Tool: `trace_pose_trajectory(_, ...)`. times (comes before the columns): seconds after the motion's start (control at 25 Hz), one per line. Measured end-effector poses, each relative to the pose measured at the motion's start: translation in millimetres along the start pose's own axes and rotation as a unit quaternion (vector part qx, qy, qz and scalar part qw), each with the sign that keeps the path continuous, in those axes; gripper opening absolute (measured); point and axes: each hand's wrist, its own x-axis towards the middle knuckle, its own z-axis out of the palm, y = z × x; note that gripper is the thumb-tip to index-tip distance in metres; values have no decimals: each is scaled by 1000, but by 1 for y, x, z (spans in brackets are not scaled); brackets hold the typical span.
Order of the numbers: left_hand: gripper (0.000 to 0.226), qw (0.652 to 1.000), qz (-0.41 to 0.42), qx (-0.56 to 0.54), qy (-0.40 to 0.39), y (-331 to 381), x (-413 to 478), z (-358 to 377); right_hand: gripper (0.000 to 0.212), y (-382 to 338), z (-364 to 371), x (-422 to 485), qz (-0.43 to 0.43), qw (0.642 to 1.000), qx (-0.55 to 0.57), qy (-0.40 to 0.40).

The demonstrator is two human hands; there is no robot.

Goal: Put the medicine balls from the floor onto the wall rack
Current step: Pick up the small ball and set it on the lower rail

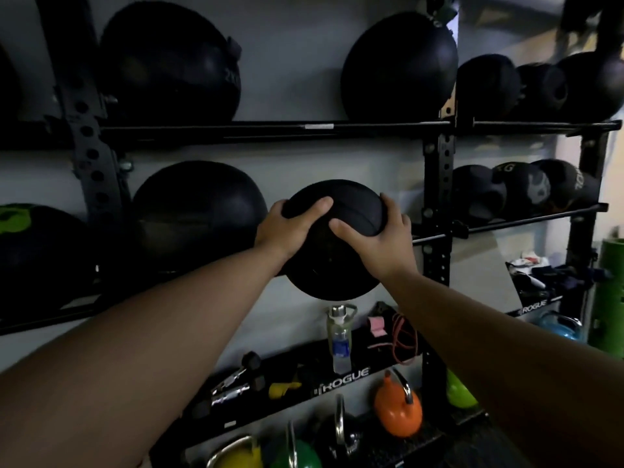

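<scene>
I hold a black medicine ball with both hands at the middle tier of the black wall rack. My left hand grips its upper left side and my right hand grips its upper right side. The ball sits level with the middle rail, just right of another black medicine ball resting on that tier. Whether the held ball touches the rail is hidden by my hands. Two larger black balls rest on the top rail.
Smaller black balls fill the right bay on two tiers. A green-marked ball sits at far left. Below, a shelf holds a water bottle, dumbbells and bands; kettlebells stand underneath.
</scene>
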Motion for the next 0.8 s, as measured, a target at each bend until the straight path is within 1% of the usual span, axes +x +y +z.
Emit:
trace_pose_trajectory(0.16, 96, 1000, 4, -11, -2, -10, 67, 16, 127, 29, 31, 63, -2, 1000, 9, 7)
trace_pose_trajectory(0.24, 103, 1000, 1, -2, 11, -23, 103, 33, 126, 55, 46, 97, 4, 1000, 15, -1)
trace_pose_trajectory(0.36, 119, 999, -14, 21, 39, -46, 155, 60, 128, 100, 72, 149, 10, 1000, 16, -18)
trace_pose_trajectory(0.44, 124, 997, -23, 38, 66, -68, 194, 77, 129, 132, 94, 191, 7, 998, 20, -52)
trace_pose_trajectory(0.48, 119, 995, -25, 58, 78, -81, 211, 86, 129, 148, 107, 211, 3, 997, 15, -77)
trace_pose_trajectory(0.52, 106, 992, -19, 97, 85, -94, 227, 93, 127, 164, 122, 228, -3, 994, 5, -106)
trace_pose_trajectory(0.56, 87, 983, 6, 159, 89, -108, 244, 100, 123, 180, 140, 243, -13, 990, -9, -140)
trace_pose_trajectory(0.6, 71, 968, 53, 228, 87, -121, 256, 107, 116, 196, 158, 251, -34, 983, -28, -177)
trace_pose_trajectory(0.64, 65, 949, 107, 287, 68, -132, 266, 114, 108, 212, 180, 256, -62, 976, -51, -204)
trace_pose_trajectory(0.68, 71, 926, 145, 346, 36, -139, 273, 119, 100, 225, 199, 258, -89, 972, -75, -205)
trace_pose_trajectory(0.72, 81, 897, 166, 409, 6, -145, 278, 121, 91, 236, 215, 259, -109, 973, -91, -182)
trace_pose_trajectory(0.76, 89, 871, 183, 455, -6, -150, 286, 120, 84, 243, 228, 265, -121, 975, -105, -157)
trace_pose_trajectory(0.8, 92, 861, 198, 469, -2, -153, 296, 118, 80, 244, 238, 274, -132, 974, -118, -143)
